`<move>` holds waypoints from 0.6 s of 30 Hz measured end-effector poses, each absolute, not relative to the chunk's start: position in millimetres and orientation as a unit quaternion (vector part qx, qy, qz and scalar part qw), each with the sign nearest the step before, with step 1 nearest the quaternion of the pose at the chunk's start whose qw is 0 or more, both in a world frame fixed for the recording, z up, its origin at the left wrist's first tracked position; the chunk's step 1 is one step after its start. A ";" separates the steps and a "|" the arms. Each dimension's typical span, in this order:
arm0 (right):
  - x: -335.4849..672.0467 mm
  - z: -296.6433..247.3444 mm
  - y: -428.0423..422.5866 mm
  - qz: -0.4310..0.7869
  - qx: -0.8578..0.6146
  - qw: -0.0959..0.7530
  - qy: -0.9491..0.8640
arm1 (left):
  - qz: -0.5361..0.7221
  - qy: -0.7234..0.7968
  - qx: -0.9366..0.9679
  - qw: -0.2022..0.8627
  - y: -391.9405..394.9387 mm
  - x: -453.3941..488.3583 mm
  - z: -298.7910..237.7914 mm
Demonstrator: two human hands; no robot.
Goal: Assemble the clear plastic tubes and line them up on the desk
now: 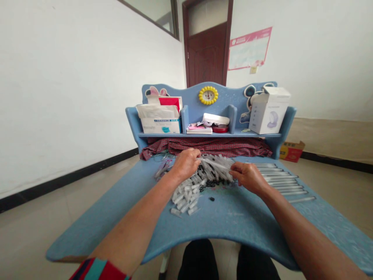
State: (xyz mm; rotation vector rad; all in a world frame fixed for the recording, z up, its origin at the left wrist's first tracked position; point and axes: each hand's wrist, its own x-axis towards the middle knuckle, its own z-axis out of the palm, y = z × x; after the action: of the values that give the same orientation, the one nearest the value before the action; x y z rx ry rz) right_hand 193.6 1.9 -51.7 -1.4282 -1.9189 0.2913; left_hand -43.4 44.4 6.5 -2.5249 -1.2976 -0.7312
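At desk (pixel 233 217) centre, our left hand (pixel 186 163) grips 1 tube (pixel 217 163); our right hand (pixel 249 177): hold unclear. Row (pixel 282 181) laid by right edge; large heap (pixel 189 190) left.

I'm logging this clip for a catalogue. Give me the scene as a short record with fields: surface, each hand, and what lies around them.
surface: blue desk with a shelf at the back
left hand: closed on one end of a clear tube, over the tube pile
right hand: at the tube's other end; grip unclear
near hands: clear caps, small black parts
right side: row of tubes laid side by side
behind: plaid cloth under the shelf
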 end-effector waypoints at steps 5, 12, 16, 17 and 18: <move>198.7 -50.8 2.7 0.148 -0.527 0.366 -0.753 | -0.204 -0.391 -0.894 0.072 43.1 -43.4 7.0; 207.2 -31.8 -4.6 0.354 -0.421 0.548 -0.630 | -0.192 -0.396 -0.887 -0.140 33.9 -31.8 5.7; 205.9 -27.0 -8.1 0.384 -0.373 0.613 -0.580 | -0.184 -0.395 -0.861 -0.262 22.6 -13.7 -10.1; 204.3 -26.8 -9.0 0.382 -0.371 0.621 -0.576 | -0.183 -0.391 -0.857 -0.281 19.7 -8.9 -15.3; 202.3 -26.6 -10.2 0.376 -0.372 0.625 -0.575 | -0.174 -0.382 -0.856 -0.301 17.1 -4.2 -20.5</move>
State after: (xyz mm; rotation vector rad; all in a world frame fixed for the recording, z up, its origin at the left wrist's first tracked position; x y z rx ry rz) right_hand 202.3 -10.2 -26.6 -0.8533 -1.3192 0.8620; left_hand -4.2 17.1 -20.5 -3.3703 -1.5031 -0.6857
